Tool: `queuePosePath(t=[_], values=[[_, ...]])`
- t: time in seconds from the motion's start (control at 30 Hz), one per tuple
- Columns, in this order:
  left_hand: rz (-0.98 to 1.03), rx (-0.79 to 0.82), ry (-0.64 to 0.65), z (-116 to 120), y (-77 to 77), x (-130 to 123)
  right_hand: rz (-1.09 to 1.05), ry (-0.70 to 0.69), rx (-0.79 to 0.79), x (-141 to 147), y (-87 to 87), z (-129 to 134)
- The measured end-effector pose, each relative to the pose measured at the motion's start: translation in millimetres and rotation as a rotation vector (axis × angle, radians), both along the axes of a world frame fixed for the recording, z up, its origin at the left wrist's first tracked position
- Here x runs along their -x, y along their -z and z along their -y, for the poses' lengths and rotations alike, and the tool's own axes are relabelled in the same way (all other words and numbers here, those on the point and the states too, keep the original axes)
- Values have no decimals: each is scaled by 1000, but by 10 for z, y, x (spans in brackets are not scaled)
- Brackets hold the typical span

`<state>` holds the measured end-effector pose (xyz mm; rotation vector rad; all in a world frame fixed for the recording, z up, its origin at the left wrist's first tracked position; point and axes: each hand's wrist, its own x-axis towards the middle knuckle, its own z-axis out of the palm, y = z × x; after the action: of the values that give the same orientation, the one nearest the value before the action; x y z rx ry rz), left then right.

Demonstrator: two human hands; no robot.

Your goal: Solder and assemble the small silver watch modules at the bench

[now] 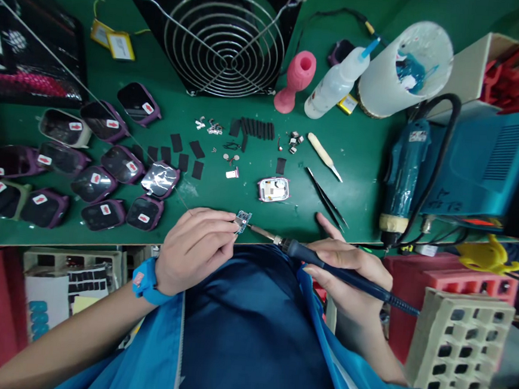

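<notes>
Near the table's front edge, my left hand [199, 244] pinches a small circuit board [243, 219] between its fingertips. A soldering iron [321, 264] lies in my right hand [354, 277], gripped like a pen, its index finger stretched away. The iron's tip meets or nearly meets the board's right side; contact is too small to tell. Just beyond sits an opened watch case [273, 189] with its inside showing. Black tweezers [326, 198] and a cream-handled tool [324, 156] rest to its right. Part of the board is hidden by my left fingers.
Several purple-framed watch faces [94, 182] with arrow stickers fill the left. A fan [226, 48] stands at the back, near a squeeze bottle [335, 83] and a white cup [380, 78]. Small parts and black pads [258, 128] lie mid-table. An electric screwdriver [405, 176] hangs right.
</notes>
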<state>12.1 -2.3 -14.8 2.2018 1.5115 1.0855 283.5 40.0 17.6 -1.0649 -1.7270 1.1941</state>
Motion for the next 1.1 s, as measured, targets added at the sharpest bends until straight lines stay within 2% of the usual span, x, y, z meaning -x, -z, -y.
queuePosePath(t=[0.3,0.83,0.97,1.1], values=[[19,-13,-1,-3,-1,-8,-20,-27,7,-16,-1,-12],[47,13,-13,-3,-10,-16,-27,32,80,41,-71,0],[47,15,-20,-5,-14,-15,-141,32,136,21,-68,-17],[56,22,-24,11,-14,-5,-306,138,225,4,-39,-30]])
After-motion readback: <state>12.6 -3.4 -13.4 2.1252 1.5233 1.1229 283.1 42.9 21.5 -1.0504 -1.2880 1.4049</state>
